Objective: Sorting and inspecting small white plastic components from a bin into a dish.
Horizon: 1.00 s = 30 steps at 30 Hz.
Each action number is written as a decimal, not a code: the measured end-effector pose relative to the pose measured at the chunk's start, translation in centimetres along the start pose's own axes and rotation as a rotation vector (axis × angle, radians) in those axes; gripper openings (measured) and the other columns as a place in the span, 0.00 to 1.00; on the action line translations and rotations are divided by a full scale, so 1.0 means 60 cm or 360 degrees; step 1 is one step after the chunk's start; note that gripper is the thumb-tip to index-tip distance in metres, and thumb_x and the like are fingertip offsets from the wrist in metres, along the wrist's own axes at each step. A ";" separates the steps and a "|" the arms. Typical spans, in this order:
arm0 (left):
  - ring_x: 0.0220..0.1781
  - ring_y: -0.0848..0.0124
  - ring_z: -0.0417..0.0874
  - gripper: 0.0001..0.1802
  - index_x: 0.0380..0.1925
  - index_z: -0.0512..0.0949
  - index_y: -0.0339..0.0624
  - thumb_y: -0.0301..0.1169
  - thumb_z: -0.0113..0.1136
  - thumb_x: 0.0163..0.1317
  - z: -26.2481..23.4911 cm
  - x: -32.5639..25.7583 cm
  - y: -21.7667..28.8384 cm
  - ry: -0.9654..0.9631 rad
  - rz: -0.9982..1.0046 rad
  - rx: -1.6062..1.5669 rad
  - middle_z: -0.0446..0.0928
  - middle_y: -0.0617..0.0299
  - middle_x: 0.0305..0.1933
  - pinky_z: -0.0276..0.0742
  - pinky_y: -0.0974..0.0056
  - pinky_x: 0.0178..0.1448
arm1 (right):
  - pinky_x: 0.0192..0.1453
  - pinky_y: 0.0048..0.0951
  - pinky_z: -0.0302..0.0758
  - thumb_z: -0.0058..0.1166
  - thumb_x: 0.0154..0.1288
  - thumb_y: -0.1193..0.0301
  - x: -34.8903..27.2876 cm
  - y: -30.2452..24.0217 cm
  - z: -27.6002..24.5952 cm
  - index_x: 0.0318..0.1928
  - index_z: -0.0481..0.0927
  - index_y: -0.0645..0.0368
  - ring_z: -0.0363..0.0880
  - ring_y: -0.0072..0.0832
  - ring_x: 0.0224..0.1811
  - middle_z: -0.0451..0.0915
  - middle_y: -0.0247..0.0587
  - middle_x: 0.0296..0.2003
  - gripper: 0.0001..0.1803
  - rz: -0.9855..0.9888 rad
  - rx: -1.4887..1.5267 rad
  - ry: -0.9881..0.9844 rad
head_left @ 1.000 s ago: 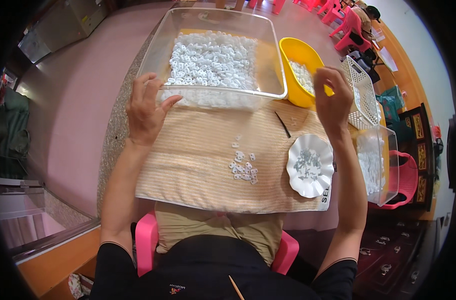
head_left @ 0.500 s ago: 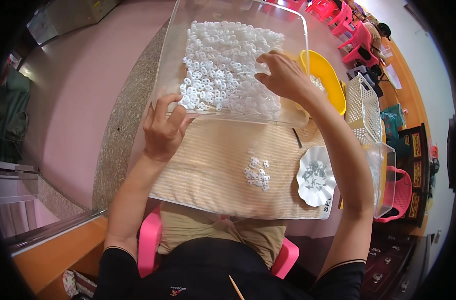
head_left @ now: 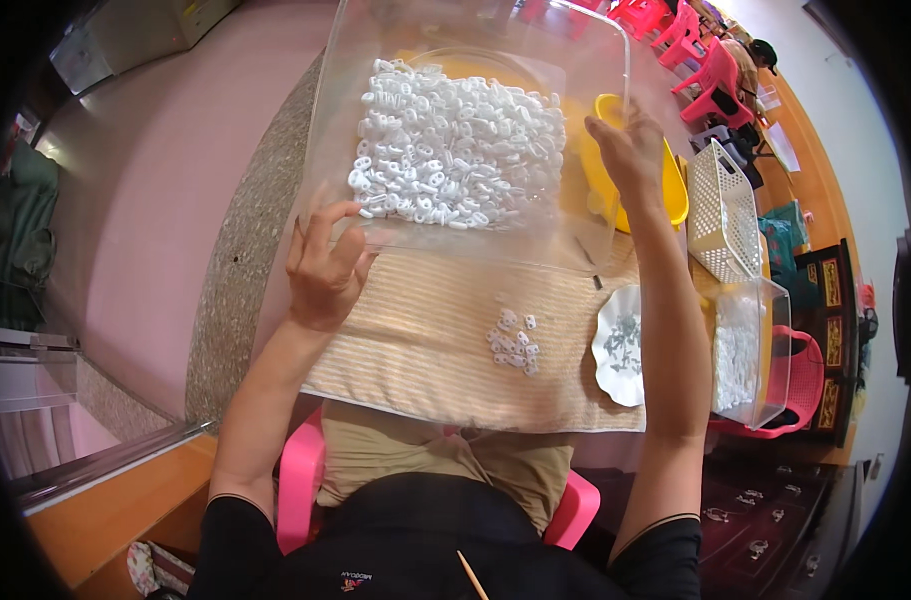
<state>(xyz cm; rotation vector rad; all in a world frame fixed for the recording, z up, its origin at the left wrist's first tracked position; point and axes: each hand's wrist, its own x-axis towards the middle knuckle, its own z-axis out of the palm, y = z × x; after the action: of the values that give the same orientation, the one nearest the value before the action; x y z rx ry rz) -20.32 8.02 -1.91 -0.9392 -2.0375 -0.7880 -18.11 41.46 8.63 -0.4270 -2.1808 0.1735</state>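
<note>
A clear plastic box (head_left: 475, 250) with a spread of small white two-holed plastic pieces (head_left: 455, 150) inside is before me, tilted, its near edge over the towel. My left hand (head_left: 325, 265) grips its near left corner, fingertips over the rim. At the right wall, my right hand (head_left: 630, 155) is closed round the edge, thumb toward the inside; some fingers are blurred. Several loose white pieces (head_left: 513, 345) lie on the striped towel (head_left: 425, 340) below the box. To their right, partly behind my right forearm, sits a white scalloped dish (head_left: 615, 385) of small grey bits.
A yellow basin (head_left: 672, 190) stands right of the box, beside a white perforated basket (head_left: 723, 220). Another clear box (head_left: 775, 360) with white contents is at the right. Pink chairs (head_left: 715, 85) and another person (head_left: 750, 70) are farther back.
My right hand has moved from above the white pieces to the box's right wall. The box has tilted, and the pieces have slid nearer, baring its far floor.
</note>
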 end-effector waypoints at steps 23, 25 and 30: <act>0.45 0.59 0.82 0.08 0.27 0.79 0.43 0.27 0.71 0.50 0.030 0.004 -0.013 -0.0228 -0.0097 -0.0159 0.81 0.60 0.48 0.78 0.59 0.46 | 0.39 0.25 0.82 0.55 0.61 0.75 -0.057 0.027 0.007 0.53 0.79 0.69 0.83 0.27 0.38 0.84 0.49 0.43 0.19 0.0595 0.1485 0.0078; 0.41 0.58 0.81 0.08 0.28 0.78 0.43 0.27 0.70 0.50 0.034 0.004 -0.013 -0.0230 -0.0076 -0.0153 0.81 0.61 0.48 0.77 0.58 0.45 | 0.39 0.25 0.82 0.55 0.61 0.75 -0.058 0.028 0.006 0.53 0.79 0.69 0.83 0.27 0.38 0.84 0.49 0.44 0.19 0.0587 0.1488 0.0092; 0.46 0.58 0.80 0.08 0.29 0.79 0.42 0.26 0.69 0.50 0.038 0.018 -0.007 -0.0313 -0.0125 -0.0101 0.81 0.61 0.49 0.78 0.58 0.48 | 0.40 0.25 0.81 0.56 0.60 0.75 -0.060 0.033 0.008 0.52 0.79 0.69 0.83 0.26 0.38 0.84 0.48 0.43 0.19 0.0474 0.1486 0.0254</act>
<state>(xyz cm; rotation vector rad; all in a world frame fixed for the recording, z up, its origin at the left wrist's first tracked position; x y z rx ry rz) -21.98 9.90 -2.31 -1.0117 -2.2424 -0.8344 -16.05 41.99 5.10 -0.2030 -1.6351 1.2091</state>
